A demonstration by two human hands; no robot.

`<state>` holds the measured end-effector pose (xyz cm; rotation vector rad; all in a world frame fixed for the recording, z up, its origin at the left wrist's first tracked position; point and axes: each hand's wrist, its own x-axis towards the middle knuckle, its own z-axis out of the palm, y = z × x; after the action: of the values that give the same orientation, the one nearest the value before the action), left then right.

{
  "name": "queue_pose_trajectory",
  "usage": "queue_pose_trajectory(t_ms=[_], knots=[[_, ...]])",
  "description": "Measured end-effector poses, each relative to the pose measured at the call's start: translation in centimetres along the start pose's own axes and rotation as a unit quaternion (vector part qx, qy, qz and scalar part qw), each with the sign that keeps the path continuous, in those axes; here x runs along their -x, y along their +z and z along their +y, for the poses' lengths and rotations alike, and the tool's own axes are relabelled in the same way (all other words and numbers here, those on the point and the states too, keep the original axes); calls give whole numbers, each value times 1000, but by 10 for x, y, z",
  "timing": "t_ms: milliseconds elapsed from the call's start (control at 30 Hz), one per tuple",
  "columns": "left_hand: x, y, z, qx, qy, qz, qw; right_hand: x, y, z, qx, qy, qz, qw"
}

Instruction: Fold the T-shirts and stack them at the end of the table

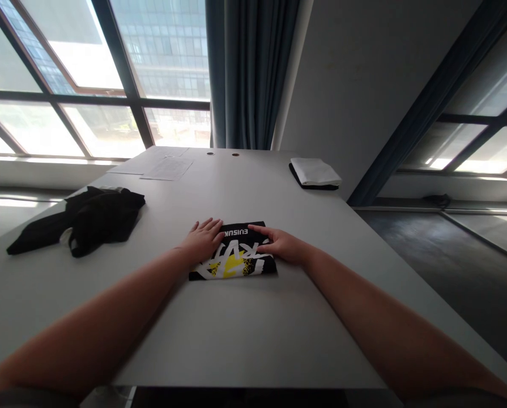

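Note:
A black T-shirt (236,265) with white lettering and a yellow print lies folded into a compact rectangle on the table in front of me. Its lettering appears upside down from my side. My left hand (204,241) rests flat on the left part of the folded shirt, fingers stretched out. On the right edge lies my right hand (285,245), thumb and fingers apart, with the fingertips touching the top of the cloth. Neither hand is wrapped round the shirt.
The white table (245,334) reaches toward the window and a blue curtain (248,73). A crumpled black garment (104,218) lies at the left. Folded white cloth (315,171) sits on black cloth (295,177) at the far right. Paper sheets (166,168) lie at the far left.

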<state>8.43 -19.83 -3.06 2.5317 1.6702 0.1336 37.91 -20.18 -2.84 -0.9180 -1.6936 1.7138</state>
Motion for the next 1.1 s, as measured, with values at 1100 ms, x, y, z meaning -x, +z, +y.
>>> queue_pose_trajectory(t_ms=[1100], knots=[[18, -29, 32, 267, 343, -9, 901, 5, -5, -7, 31, 20, 7, 999]])
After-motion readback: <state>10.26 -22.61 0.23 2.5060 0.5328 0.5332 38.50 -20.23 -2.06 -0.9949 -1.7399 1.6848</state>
